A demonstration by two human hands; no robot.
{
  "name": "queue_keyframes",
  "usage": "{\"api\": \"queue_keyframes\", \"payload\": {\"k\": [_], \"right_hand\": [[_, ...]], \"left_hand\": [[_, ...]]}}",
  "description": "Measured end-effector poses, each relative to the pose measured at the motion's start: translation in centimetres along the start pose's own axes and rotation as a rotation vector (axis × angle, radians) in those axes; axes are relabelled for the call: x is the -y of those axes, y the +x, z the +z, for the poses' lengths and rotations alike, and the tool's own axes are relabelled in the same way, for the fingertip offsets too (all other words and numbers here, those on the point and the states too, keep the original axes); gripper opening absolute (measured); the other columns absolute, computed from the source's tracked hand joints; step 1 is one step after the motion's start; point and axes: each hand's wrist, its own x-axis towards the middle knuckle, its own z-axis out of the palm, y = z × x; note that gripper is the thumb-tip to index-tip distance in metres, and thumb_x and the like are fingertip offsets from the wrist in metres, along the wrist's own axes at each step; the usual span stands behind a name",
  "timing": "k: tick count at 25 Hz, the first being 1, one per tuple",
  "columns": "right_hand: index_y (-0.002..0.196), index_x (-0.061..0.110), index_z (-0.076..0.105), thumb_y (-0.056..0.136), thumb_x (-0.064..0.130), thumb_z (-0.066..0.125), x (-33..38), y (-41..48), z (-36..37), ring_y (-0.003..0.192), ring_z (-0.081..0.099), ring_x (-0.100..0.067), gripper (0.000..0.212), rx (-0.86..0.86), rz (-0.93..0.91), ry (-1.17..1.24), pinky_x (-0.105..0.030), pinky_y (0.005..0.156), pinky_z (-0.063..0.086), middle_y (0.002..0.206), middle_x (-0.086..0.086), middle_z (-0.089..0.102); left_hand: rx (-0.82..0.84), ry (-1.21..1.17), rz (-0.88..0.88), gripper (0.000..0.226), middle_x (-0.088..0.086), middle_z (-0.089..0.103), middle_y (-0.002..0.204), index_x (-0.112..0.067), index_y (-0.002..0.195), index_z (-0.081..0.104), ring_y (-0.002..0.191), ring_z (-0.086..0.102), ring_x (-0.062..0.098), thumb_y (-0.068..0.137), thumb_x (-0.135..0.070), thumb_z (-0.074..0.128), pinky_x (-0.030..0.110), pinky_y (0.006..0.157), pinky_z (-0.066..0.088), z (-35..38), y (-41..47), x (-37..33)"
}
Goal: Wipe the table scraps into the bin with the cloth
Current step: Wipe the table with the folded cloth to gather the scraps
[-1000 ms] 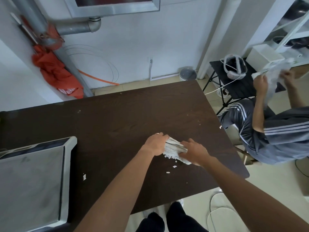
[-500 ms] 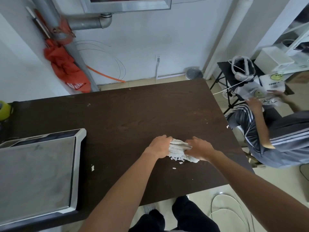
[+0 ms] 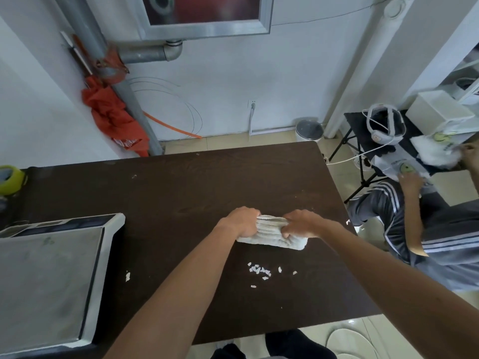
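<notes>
A folded white cloth [image 3: 272, 235] lies on the dark brown table [image 3: 181, 193]. My left hand [image 3: 242, 220] grips its left end and my right hand [image 3: 300, 222] grips its right end. A small heap of white paper scraps [image 3: 259, 270] sits on the table just in front of the cloth, toward me. Single scraps lie at the left [image 3: 127, 275], near the far edge [image 3: 134, 176] and at the right edge [image 3: 347, 222]. A small round grey bin [image 3: 309, 130] stands on the floor beyond the table's far right corner.
A metal scale [image 3: 49, 278] fills the table's near left. A green and yellow object [image 3: 9, 178] sits at the far left edge. A seated person [image 3: 427, 229] in grey striped clothes is close to the table's right side. White slippers [image 3: 347, 340] lie on the floor.
Both hands have lifted the cloth away from me, off the heap. The scraps that were under it now lie uncovered in front of it.
</notes>
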Motion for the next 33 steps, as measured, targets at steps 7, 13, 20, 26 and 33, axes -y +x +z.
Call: {"api": "queue_keyframes", "payload": {"k": [7, 13, 20, 26, 33], "right_hand": [[0.080, 0.030, 0.060, 0.061, 0.039, 0.059, -4.3, 4.6, -7.3, 0.071, 0.057, -0.012, 0.021, -0.093, -0.130, -0.024, -0.028, 0.056, 0.041, 0.080, 0.006, 0.063], [0.137, 0.035, 0.053, 0.086, 0.026, 0.057, -8.5, 10.5, -12.9, 0.105, 0.059, -0.029, 0.052, -0.255, -0.223, -0.018, -0.033, 0.082, 0.045, 0.117, -0.002, 0.051], [0.138, 0.035, 0.053, 0.089, 0.021, 0.055, -10.7, 17.1, -17.3, 0.111, 0.055, -0.026, 0.051, -0.378, -0.272, 0.041, -0.039, 0.090, 0.048, 0.124, -0.001, 0.051], [0.137, 0.034, 0.054, 0.089, 0.017, 0.054, -11.5, 19.8, -18.3, 0.118, 0.048, -0.025, 0.050, -0.418, -0.323, 0.001, -0.041, 0.095, 0.044, 0.125, -0.002, 0.050], [0.134, 0.030, 0.057, 0.091, 0.020, 0.057, -13.2, 21.2, -19.3, 0.109, 0.052, -0.028, 0.045, -0.547, -0.305, -0.042, -0.043, 0.092, 0.046, 0.118, -0.004, 0.052]], "left_hand": [[-0.105, 0.000, -0.046, 0.027, 0.001, 0.064, 0.101, -0.019, 0.115, 0.061, 0.088, 0.061, 0.018, 0.090, -0.011, 0.057, 0.033, 0.074, 0.052, -5.2, 5.0, -3.6], [-0.328, 0.056, -0.076, 0.045, 0.010, 0.057, 0.122, -0.015, 0.137, 0.051, 0.107, 0.058, 0.030, 0.093, -0.016, 0.060, 0.039, 0.088, 0.047, -8.2, 10.6, -7.3], [-0.505, 0.135, -0.081, 0.049, 0.009, 0.060, 0.125, -0.015, 0.140, 0.050, 0.113, 0.057, 0.029, 0.094, -0.025, 0.063, 0.039, 0.090, 0.048, -11.7, 17.2, -7.5], [-0.511, 0.071, -0.116, 0.050, 0.009, 0.062, 0.126, -0.016, 0.140, 0.052, 0.114, 0.059, 0.030, 0.094, -0.032, 0.064, 0.040, 0.094, 0.047, -11.5, 20.0, -6.6], [-0.476, 0.039, -0.106, 0.056, 0.012, 0.056, 0.130, -0.015, 0.144, 0.046, 0.116, 0.055, 0.031, 0.091, -0.011, 0.064, 0.039, 0.096, 0.046, -13.0, 23.3, -7.9]]}}
